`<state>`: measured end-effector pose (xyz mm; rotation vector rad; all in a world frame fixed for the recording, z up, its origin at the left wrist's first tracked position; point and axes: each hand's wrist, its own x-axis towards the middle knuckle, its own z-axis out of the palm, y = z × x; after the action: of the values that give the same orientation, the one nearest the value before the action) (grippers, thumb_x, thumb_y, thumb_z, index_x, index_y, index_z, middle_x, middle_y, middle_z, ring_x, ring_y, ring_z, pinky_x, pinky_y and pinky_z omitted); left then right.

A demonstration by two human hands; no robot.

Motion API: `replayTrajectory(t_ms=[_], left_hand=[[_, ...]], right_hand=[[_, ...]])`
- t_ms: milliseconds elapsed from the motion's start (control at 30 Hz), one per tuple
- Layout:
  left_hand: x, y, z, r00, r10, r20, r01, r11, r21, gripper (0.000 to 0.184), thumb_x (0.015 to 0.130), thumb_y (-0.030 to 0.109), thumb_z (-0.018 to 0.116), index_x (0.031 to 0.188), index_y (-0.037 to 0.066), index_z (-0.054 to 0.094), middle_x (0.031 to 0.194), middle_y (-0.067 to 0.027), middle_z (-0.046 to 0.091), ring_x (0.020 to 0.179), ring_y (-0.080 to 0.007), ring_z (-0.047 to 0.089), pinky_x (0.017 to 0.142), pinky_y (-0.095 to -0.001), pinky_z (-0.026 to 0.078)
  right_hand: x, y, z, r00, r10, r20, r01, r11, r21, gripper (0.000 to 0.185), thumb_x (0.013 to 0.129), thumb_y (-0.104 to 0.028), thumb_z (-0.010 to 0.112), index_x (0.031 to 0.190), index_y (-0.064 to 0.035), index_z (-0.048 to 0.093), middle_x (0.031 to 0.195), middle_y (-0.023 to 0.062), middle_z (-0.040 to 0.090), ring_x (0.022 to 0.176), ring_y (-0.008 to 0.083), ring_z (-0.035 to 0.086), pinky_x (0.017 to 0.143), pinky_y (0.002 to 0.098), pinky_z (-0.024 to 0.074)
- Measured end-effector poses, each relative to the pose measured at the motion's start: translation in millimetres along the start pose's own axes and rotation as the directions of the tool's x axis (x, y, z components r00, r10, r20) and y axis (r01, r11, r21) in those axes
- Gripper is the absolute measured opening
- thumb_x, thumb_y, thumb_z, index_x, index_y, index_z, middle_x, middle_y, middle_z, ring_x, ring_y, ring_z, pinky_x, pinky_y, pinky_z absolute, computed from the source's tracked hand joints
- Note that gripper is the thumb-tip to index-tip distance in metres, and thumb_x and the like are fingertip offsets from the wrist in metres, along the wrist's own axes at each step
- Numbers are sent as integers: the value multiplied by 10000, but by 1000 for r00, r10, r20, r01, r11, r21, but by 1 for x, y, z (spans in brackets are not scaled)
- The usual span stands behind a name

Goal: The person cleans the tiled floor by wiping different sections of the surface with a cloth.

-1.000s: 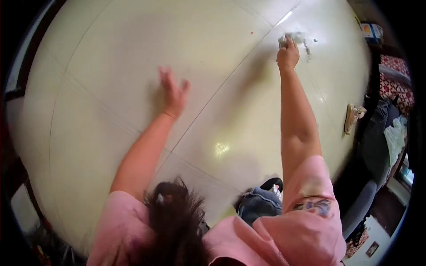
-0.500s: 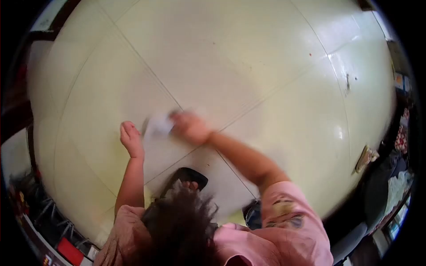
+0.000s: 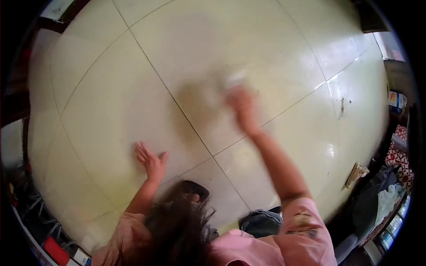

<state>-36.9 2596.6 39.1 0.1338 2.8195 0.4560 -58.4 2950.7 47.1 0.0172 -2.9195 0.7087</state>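
Note:
My right hand (image 3: 242, 104) is stretched forward over the tiled floor (image 3: 275, 75), blurred by motion. Its fingers close on a small white cloth-like piece (image 3: 235, 78), too smeared to make out exactly. To the left and nearer my body, my left hand (image 3: 151, 162) has its fingers spread and nothing in them. It is low by the floor, though I cannot tell whether it touches. Between me and the tiles a dark shoe or sandal (image 3: 195, 188) with bare toes pokes out from under hair.
At the right edge lie a beige object (image 3: 356, 174), dark fabric (image 3: 372, 195) and a pale plastic bag (image 3: 387, 201). A small box (image 3: 396, 101) stands farther up. Dark furniture and a red item (image 3: 56, 251) line the left side. Small dark marks (image 3: 342, 107) dot the tiles.
My right hand has swung forward and to the right with the white piece. My left hand has moved slightly right and back, its fingers now spread.

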Motion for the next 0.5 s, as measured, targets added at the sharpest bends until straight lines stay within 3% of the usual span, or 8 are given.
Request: replayTrajectory(t_ms=[33, 67, 100, 133, 200, 267, 333, 500], left_hand=[[4, 3, 4, 957, -280, 76, 274, 959, 77, 1022, 711, 432, 658, 1334, -54, 10, 1380, -319, -36, 1260, -515, 4, 1004, -569, 78], [12, 7, 6, 904, -379, 198, 360, 925, 123, 1248, 592, 514, 724, 1338, -27, -118, 1349, -335, -188, 1237, -544, -106, 994, -599, 45], [22, 11, 7, 835, -456, 308, 386, 885, 261, 1289, 566, 514, 743, 1328, -31, -143, 1336, -344, -206, 1232, -548, -120, 994, -598, 44], [32, 15, 7, 740, -543, 396, 394, 828, 399, 1331, 540, 515, 762, 1318, -35, -168, 1324, -354, -223, 1226, -551, -134, 995, -598, 43], [47, 38, -15, 684, -576, 448, 415, 812, 410, 1361, 528, 507, 773, 1301, -31, -209, 1307, -357, -252, 1217, -551, -160, 996, -596, 33], [43, 44, -21, 604, -594, 532, 438, 805, 400, 1391, 517, 499, 784, 1284, -28, -251, 1291, -361, -280, 1208, -551, -186, 998, -594, 23], [47, 47, -24, 607, -596, 526, 446, 803, 395, 1432, 496, 487, 800, 1256, -15, -305, 1285, -357, -296, 1202, -548, -205, 1000, -589, 4], [46, 46, -22, 620, -592, 514, 482, 805, 345, 1428, 507, 474, 800, 1246, -23, -316, 1276, -351, -317, 1205, -537, -214, 994, -595, -8]], right_hand=[[6, -64, 35, 1000, 7, 17, -9, 988, 152, 296, 805, -110, 444, 1066, -130, 580, 1286, 123, 411, 1208, 284, 362, 964, 468, 294], [9, -112, 71, 963, -270, 10, 262, 942, 211, 319, 800, -155, 459, 1094, -186, 578, 1333, 91, 365, 1228, 262, 342, 976, 483, 278], [20, -145, 83, 881, -406, 242, 308, 881, 358, 376, 800, -203, 466, 1171, -230, 522, 1337, 59, 367, 1234, 240, 336, 990, 486, 268], [26, -159, 112, 778, -580, 242, 528, 812, 249, 420, 789, -241, 486, 1206, -194, 490, 1326, 42, 382, 1232, 222, 341, 973, 467, 290], [42, -164, 169, 951, -308, -10, 283, 862, 421, 361, 785, -240, 497, 1126, -127, 535, 1286, 60, 422, 1190, 226, 384, 914, 450, 329], [78, -122, 132, 957, -271, 106, 226, 921, 317, 292, 782, -228, 504, 1029, -81, 555, 1238, 93, 459, 1119, 252, 434, 850, 437, 355], [107, -58, 94, 1000, 27, -10, -23, 954, 299, 332, 790, -188, 497, 1094, -55, 508, 1161, 112, 492, 958, 310, 503, 829, 425, 377], [58, 127, 6, 822, 430, -375, -537, 804, -255, 385, 797, -138, 462, 1178, -105, 510, 1274, 171, 421, 1170, 316, 401, 980, 388, 320]])
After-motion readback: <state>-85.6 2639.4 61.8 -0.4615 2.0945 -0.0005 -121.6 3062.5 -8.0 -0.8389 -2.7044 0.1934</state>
